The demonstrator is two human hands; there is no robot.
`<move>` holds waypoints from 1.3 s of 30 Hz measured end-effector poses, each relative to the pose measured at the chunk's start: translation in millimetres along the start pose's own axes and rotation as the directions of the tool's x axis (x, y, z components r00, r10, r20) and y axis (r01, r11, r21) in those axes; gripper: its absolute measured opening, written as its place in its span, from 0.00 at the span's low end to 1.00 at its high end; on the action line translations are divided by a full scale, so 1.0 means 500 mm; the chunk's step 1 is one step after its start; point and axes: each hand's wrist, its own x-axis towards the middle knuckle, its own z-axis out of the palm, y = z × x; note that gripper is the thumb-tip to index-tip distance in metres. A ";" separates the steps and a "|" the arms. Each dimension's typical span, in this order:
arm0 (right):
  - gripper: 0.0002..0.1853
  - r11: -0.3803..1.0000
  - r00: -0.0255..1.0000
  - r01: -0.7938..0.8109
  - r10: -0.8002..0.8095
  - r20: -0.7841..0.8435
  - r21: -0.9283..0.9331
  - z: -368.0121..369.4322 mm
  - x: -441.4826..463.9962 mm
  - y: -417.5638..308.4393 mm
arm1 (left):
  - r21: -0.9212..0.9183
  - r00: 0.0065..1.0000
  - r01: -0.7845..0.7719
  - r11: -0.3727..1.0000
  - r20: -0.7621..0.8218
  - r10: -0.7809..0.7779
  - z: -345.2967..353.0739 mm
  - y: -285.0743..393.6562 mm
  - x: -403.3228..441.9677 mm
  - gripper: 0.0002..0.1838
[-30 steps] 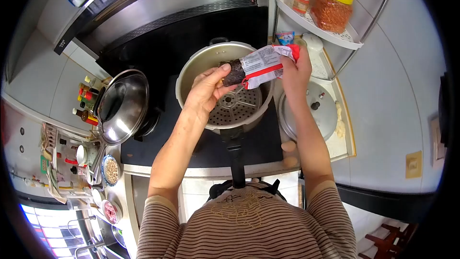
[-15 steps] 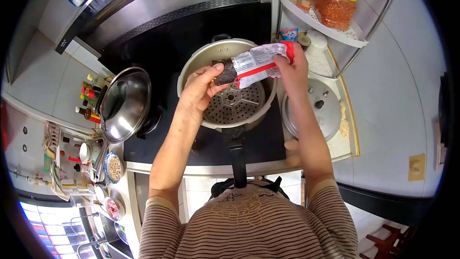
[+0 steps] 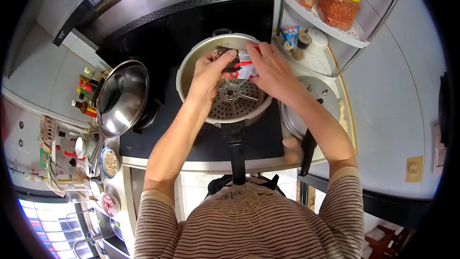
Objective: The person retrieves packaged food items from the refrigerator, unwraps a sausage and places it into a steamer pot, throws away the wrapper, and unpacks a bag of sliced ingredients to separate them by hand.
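Hands (image 3: 208, 74) gripping half-wrapped dark block (image 3: 233, 65), forearms (image 3: 178, 127) converging

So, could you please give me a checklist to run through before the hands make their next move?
1. Left hand has a grip on the dark block: ok, thumb on top.
2. Right hand has a grip on the red-and-white wrapper: ok.
3. Wrapper fully off: not ok, it is around the block's right-hand part.
4. Pressure cooker uncovered: ok, its lid seems to be the one lying at right.
5. Perforated steamer rack inside: ok.
6. Heat off: cannot tell, the cooker hides the burner.
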 end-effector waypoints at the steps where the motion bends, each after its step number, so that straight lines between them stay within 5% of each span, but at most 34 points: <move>1: 0.43 1.000 1.000 -0.016 0.016 0.023 -0.017 -0.003 0.004 -0.003 | 0.015 1.000 -0.027 1.000 0.009 0.027 -0.002 0.000 0.004 0.13; 11: 0.35 0.989 0.992 0.116 -0.120 -0.046 -0.088 -0.006 0.030 0.007 | -0.077 0.997 -0.044 0.996 0.060 0.049 -0.057 0.016 0.028 0.14; 16: 0.14 0.993 0.994 0.073 -0.080 -0.080 -0.095 -0.013 0.045 0.011 | -0.144 0.995 -0.026 0.989 0.091 0.040 -0.072 0.011 0.035 0.14; 19: 0.08 0.984 0.989 -0.108 0.093 -0.113 -0.141 -0.044 0.047 0.045 | -0.336 0.994 0.016 0.942 -0.100 -0.052 -0.086 0.019 0.031 0.15; 24: 0.12 0.958 0.915 -0.274 0.234 -0.329 -0.080 -0.059 0.022 0.081 | -0.160 0.984 0.141 0.977 -0.087 -0.157 -0.096 -0.003 0.045 0.14; 30: 0.16 0.876 0.850 -0.447 0.479 -0.219 0.182 -0.066 -0.026 0.090 | -0.015 0.910 0.405 0.914 -0.091 -0.405 -0.075 -0.061 0.094 0.13; 39: 0.15 0.797 0.870 -0.355 0.473 -0.138 0.489 -0.050 -0.080 0.082 | 0.281 0.820 0.569 0.773 -0.122 -0.559 -0.053 -0.122 0.169 0.15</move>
